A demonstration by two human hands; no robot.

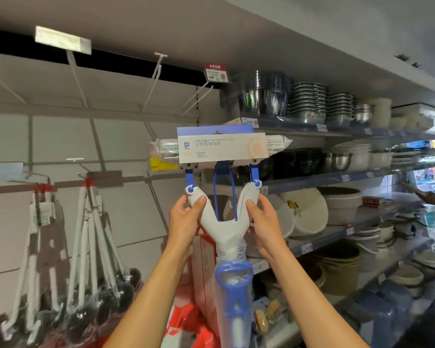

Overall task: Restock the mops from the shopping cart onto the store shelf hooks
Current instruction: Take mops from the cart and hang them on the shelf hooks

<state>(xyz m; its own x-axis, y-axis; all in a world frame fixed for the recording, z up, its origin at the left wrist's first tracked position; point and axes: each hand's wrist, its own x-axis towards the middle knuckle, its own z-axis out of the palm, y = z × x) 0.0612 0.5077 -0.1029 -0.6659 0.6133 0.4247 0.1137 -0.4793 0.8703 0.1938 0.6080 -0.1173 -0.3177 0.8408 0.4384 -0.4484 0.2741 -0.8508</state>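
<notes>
The white Y-shaped plastic mop yoke (221, 222) carries blue arms (189, 175) and blue pivot dots. Above it, at twelve o'clock, the mop's card sleeve (221, 146) is white with a blue top band, grey lettering and a pale orange logo. At six o'clock the blue plastic lever handle (234, 292) sits under clear film. At nine o'clock hang white-handled brushes with black bristle heads (86, 259), bound in red tape. At one o'clock are shiny silver steel bowls (264, 94); at three, cream plastic basins (304, 212). The red-and-white price tag (217, 72) hangs at twelve.
</notes>
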